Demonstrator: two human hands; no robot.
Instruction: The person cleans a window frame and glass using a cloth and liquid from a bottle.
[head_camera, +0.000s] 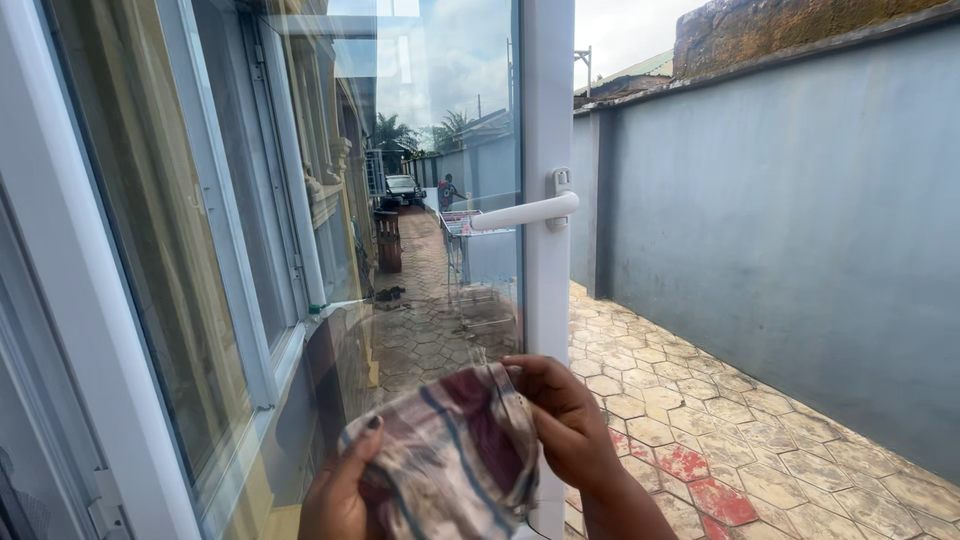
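I've got the cloth (455, 455) bunched in front of the glass (440, 200), low by the frame. Left hand (340, 490) cups it from below, right hand (565, 420) pinches its top edge. Best to fold it flat & press evenly. Glass is reflective; white handle (525, 212) above, paved yard (720, 440) & grey wall (800, 220) to the right.

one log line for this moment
left hand: holds cloth | right hand: holds cloth | at: window pane, white handle

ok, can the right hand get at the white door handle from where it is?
Probably yes. The right hand holds the cloth low against the glass, and the handle sits straight above on the same frame with nothing between.
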